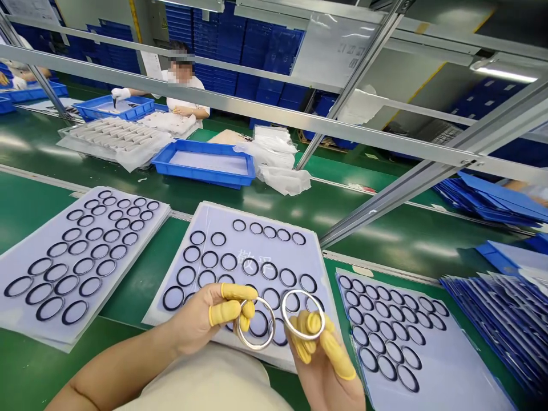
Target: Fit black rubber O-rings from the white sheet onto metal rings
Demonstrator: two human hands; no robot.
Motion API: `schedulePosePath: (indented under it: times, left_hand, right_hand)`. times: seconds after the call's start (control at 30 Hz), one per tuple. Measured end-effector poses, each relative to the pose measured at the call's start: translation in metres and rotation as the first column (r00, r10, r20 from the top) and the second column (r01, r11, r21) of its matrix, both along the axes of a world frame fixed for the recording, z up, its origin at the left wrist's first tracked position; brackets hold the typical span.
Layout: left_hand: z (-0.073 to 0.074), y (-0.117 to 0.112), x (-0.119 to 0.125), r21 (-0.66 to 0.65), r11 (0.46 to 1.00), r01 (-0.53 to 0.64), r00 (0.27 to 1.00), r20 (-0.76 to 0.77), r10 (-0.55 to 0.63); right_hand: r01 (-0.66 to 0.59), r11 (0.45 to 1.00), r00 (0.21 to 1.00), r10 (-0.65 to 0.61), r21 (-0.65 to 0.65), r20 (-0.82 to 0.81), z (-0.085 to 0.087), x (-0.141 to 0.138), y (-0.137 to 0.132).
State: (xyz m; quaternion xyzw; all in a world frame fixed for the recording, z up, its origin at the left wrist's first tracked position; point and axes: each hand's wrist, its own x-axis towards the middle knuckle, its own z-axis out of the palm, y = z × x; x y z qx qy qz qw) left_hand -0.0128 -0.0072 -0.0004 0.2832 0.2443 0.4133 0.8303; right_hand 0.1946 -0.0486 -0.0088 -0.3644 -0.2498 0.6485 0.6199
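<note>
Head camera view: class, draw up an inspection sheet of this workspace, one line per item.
surface: green bench.
job's things: three lilac sheets set with black rings; a metal ring and a second metal ring held above the middle sheet.
clutter: blue tray, white bags, stacked blue sheets.
hands: left hand holds the metal ring; right hand holds the second metal ring; both wear yellow finger cots.
cables: nothing seen.
surroundings: metal rails, stacked blue crates, a co-worker with a gloved hand over another blue tray.
</note>
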Motion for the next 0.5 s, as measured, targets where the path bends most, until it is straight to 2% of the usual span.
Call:
schedulePosePath:
  times: [0.23,0.4,0.5]
  left_hand:
    - [0.008,-0.002,0.003,0.002,1.0,-0.007,0.996,0.09,0.007]
    - [0.009,-0.006,0.006,0.037,0.999,0.0,0.996,0.091,-0.003]
    - [0.007,-0.009,0.009,0.046,0.999,-0.008,0.997,0.072,0.005]
  right_hand:
    - [-0.166,0.985,0.986,0.165,-0.051,-0.026,-0.011,-0.011,-0.008]
    - [-0.189,0.976,0.981,0.183,-0.11,-0.066,-0.019,-0.017,-0.012]
    - [-0.247,0.962,0.969,0.243,-0.113,-0.051,-0.02,-0.018,-0.013]
